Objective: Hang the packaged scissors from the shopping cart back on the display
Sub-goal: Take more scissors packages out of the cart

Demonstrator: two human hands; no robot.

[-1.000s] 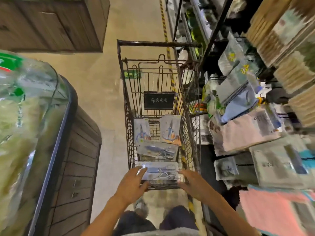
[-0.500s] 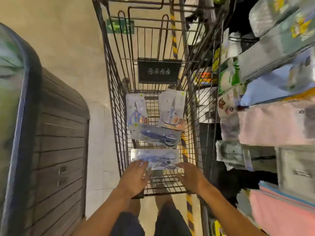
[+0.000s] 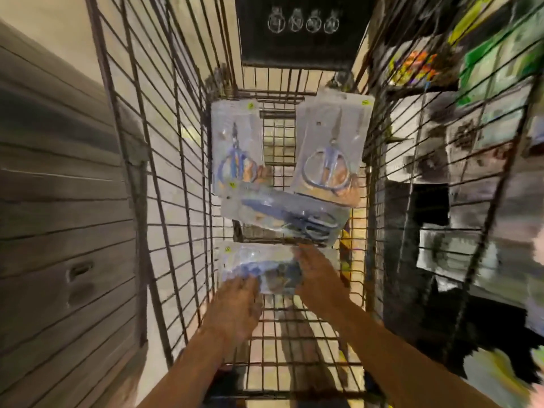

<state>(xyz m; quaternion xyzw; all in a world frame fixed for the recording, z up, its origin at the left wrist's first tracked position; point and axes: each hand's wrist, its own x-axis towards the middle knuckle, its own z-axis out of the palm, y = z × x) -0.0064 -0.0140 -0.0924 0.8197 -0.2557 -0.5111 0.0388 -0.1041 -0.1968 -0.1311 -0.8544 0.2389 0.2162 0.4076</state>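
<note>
Both hands have dropped deeper into the shopping cart (image 3: 164,201) than a second ago and now reach the nearest scissors pack (image 3: 262,266), so pickup is starting. Left hand (image 3: 238,301) lies on its near edge, right hand (image 3: 318,275) on its right end (grip unclear through blur). Three more packs (image 3: 282,213) lie beyond

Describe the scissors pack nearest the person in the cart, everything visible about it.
The nearest scissors pack is a clear plastic blister on a pale card, with blue-handled scissors inside and a small yellow sticker at its left corner. It lies flat and sideways on the wire floor of the shopping cart, closest to the person. The left hand touches its near left edge; the right hand covers its right end. Blur hides the grip.
</note>
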